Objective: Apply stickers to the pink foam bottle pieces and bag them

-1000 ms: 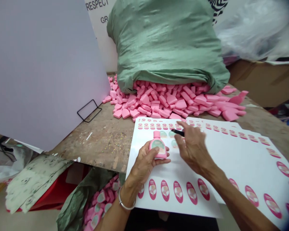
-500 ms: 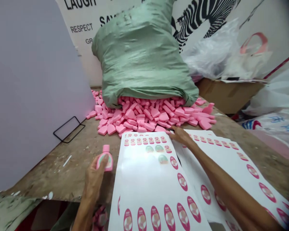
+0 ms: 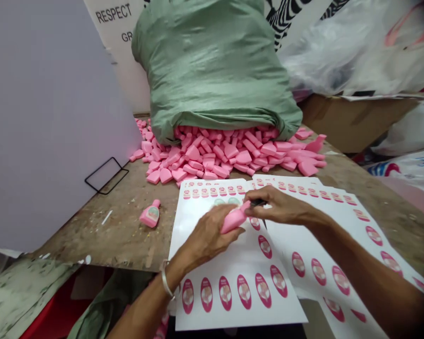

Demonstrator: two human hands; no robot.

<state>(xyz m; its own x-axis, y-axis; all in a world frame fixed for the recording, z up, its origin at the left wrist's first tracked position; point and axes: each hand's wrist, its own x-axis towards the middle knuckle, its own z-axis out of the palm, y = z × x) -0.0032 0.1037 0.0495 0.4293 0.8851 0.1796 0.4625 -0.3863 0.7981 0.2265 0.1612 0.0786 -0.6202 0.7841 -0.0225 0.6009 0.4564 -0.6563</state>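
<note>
My left hand (image 3: 212, 233) is closed around a small pink toy bottle (image 3: 234, 219), held tilted above the sticker sheet (image 3: 219, 247). My right hand (image 3: 281, 205) pinches a small black tool (image 3: 257, 202), its kind unclear, with the fingertips at the neck of that same bottle. Whether those fingers also grip the neck is hard to make out. Pink oval and small pink stickers line the sheet's edges, and green ones show partly behind the hands. Left of the sheet, a labelled pink bottle (image 3: 150, 214) lies on the table.
A green sack (image 3: 215, 70) spills a heap of pink bottles (image 3: 198, 160) at the back. More sticker sheets (image 3: 325, 235) lie at the right. A black wire frame (image 3: 106, 176) leans by the pale panel (image 3: 56, 117). A cardboard box (image 3: 353, 122) stands at the back right.
My left hand has let go of the labelled bottle on the table and moved right over the sheet. My right hand has come back from the heap, and a pink bottle is now between the hands.
</note>
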